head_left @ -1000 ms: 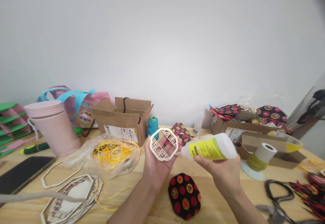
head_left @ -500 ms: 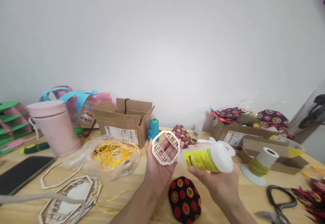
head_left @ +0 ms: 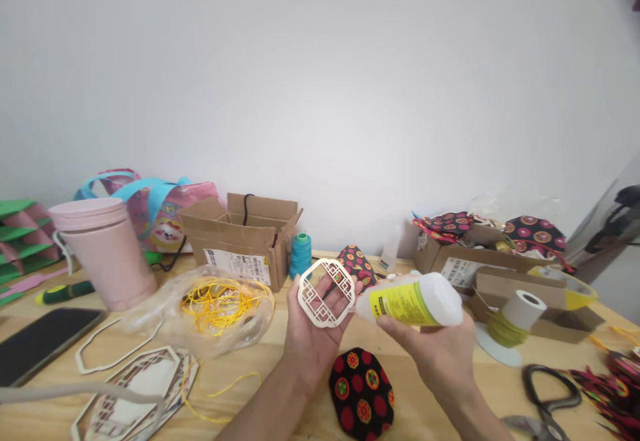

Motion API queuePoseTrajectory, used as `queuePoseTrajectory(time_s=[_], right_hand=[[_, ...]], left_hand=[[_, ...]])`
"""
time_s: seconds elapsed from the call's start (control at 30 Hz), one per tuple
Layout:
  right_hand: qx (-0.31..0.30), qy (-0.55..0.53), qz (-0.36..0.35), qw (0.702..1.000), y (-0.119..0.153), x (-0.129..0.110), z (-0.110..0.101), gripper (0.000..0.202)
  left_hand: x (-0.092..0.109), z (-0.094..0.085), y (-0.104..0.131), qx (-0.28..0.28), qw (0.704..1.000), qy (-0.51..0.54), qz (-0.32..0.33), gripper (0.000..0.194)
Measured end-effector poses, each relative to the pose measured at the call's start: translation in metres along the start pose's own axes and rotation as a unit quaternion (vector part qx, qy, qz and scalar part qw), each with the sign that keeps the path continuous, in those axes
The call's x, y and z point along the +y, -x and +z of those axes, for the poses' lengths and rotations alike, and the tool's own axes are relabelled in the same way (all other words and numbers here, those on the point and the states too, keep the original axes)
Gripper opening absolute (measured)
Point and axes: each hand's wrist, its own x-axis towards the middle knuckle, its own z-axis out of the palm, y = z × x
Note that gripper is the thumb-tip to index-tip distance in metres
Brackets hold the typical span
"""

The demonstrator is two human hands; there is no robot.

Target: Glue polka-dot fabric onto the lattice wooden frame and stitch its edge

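Observation:
A pale wooden lattice frame [head_left: 311, 298] with a scalloped edge lies across the fingers of my left hand [head_left: 313, 354], which supports it palm up. My right hand [head_left: 445, 361] grips a white glue bottle [head_left: 400, 304] with a yellow-green label. The bottle is tipped nearly on its side, its narrow end pointing left at the frame's right edge; whether the tip touches the frame I cannot tell. Below, between my forearms, a black fabric-covered piece [head_left: 362, 393] with red and green flower prints rests on the table. More patterned fabric [head_left: 356, 262] lies behind my left hand.
On the left are a pink cup [head_left: 103, 254], a phone [head_left: 47, 344], wooden frames [head_left: 135, 391] and yellow cord [head_left: 220, 304] in plastic. Behind stand a cardboard box [head_left: 240, 234] and blue thread spool [head_left: 301, 256]. Right: scissors [head_left: 550, 394], a cord spool [head_left: 515, 321] and boxes [head_left: 540, 301].
The glue bottle has tilted slightly, its base end rising a little and moving right with my right hand. My left hand and the frame stay nearly in place.

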Motion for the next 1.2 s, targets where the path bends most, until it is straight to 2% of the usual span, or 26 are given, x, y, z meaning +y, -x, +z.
queuePoseTrajectory(time_s=[0.1, 0.27, 0.37, 0.53, 0.6, 0.77, 0.9, 1.03, 1.2], right_hand=[[-0.027, 0.005, -0.016, 1.000, 0.001, -0.002, 0.000, 0.035], [0.005, -0.013, 0.011, 1.000, -0.002, -0.002, -0.002, 0.030], [-0.022, -0.011, -0.003, 1.000, 0.002, -0.001, 0.000, 0.033], [-0.035, -0.039, -0.008, 0.999, 0.008, -0.001, 0.003, 0.043], [-0.020, -0.033, -0.001, 0.999, 0.005, 0.001, 0.000, 0.041], [0.064, 0.016, -0.023, 0.998, -0.005, 0.005, -0.008, 0.033], [0.019, 0.032, -0.043, 0.998, -0.004, 0.004, -0.008, 0.034], [0.021, 0.088, -0.052, 0.995, 0.000, 0.005, -0.009, 0.026], [-0.007, 0.096, -0.079, 0.992, 0.000, 0.006, -0.010, 0.029]], left_hand=[[0.001, -0.001, -0.001, 0.006, 1.000, 0.000, -0.001, 0.046], [0.000, -0.001, 0.001, 0.004, 1.000, 0.003, -0.002, 0.045], [-0.001, -0.002, 0.000, -0.006, 1.000, 0.011, -0.010, 0.046], [0.000, -0.002, -0.003, 0.023, 0.999, 0.022, -0.012, 0.048], [0.000, -0.001, -0.002, 0.017, 1.000, 0.021, -0.011, 0.047], [0.001, -0.001, 0.002, -0.002, 0.999, 0.019, -0.025, 0.047], [0.001, -0.001, 0.002, -0.003, 0.999, 0.019, -0.032, 0.046], [0.001, 0.000, 0.001, 0.001, 0.999, 0.023, -0.025, 0.044], [-0.001, 0.000, 0.000, -0.001, 0.999, 0.035, -0.024, 0.045]])
